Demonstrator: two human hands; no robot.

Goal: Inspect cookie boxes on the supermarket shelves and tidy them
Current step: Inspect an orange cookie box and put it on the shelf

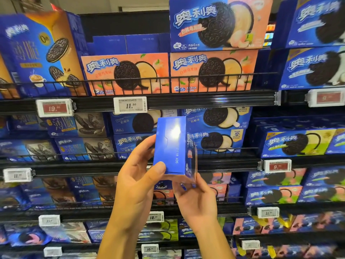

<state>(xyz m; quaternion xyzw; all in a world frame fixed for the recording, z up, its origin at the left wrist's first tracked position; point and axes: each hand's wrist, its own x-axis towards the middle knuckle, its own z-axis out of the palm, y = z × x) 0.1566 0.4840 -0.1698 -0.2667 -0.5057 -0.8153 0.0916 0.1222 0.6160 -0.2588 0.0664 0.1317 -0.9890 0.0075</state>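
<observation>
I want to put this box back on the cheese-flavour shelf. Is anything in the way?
Yes. The wire rail runs along that shelf's front edge, and cheese-flavour boxes already fill the space behind it. The held box, gripped by the left hand and right hand, must go over the rail.

Held box [170, 146]: plain glossy blue end. Upper boxes [125, 73]: peach-orange, dark cookie print. Shelves [205, 101]: black. Price tag [54, 107]: red panel.

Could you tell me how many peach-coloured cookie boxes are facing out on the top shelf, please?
3: the left box and the middle box stand side by side behind the wire rail, and the stacked box sits on the middle one. More may be hidden behind.
</observation>
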